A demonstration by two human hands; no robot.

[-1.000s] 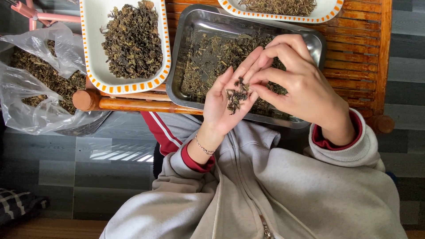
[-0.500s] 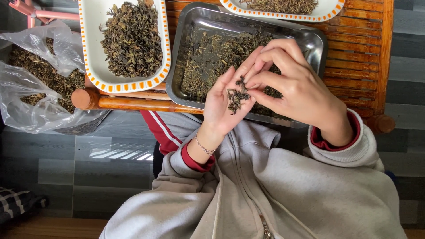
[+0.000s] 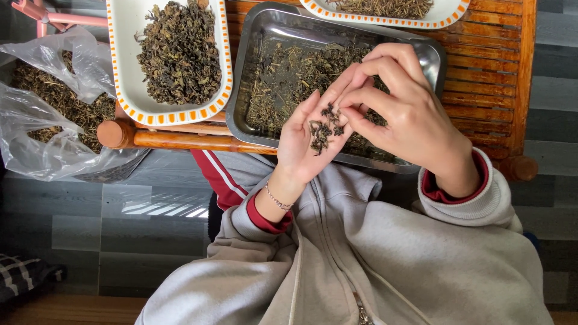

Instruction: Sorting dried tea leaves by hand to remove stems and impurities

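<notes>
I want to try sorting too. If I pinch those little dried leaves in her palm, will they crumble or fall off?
The dried leaves look curled and shrivelled, so they are probably brittle and may crumble under a hard pinch. They lie loose on the open left hand, so they likely weigh almost nothing and could slide off if it tilts. The right hand seems to use only fingertips, suggesting gentle handling.

1. Grey hooded zip sweatshirt [image 3: 385, 265]; metal zip pull near the bottom edge.
2. Ribbed grey cuff [image 3: 481, 201] on the right, red lining showing inside.
3. Left sleeve pushed back over a red inner cuff [image 3: 265, 219].
4. Thin beaded bracelet [image 3: 278, 201] on the left wrist.
5. Red trousers with white stripes [image 3: 220, 177].
</notes>
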